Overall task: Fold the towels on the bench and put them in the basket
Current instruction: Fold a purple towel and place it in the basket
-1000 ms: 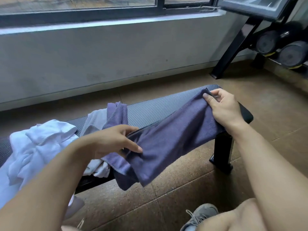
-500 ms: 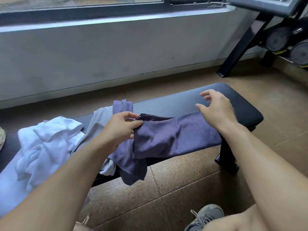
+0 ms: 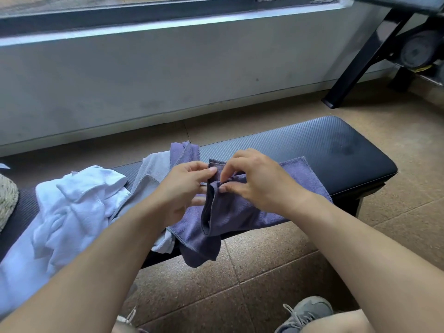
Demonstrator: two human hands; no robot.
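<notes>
Purple towel [image 3: 245, 212] lay on the black bench [image 3: 336, 150], its long axis along the bench top, one end running away beyond our right fingers and the doubled end gathered directly under both sets of fingertips. We held that doubled end with both hands. Our left hand [image 3: 182, 188] pinched the towel's near corner between thumb and forefinger; our right hand [image 3: 259, 183] met it from the opposite side, thumb and forefinger pinching the same edge, the remaining fingers curled over the cloth. Fingertips of the two hands stood just beside one another. Both hands were equally near the edge, so we judged that either could carry the next fold along the long axis toward the free end. To the outside of our left fingers lay the unfolded white towel [image 3: 72, 207]. No basket appeared in view.
</notes>
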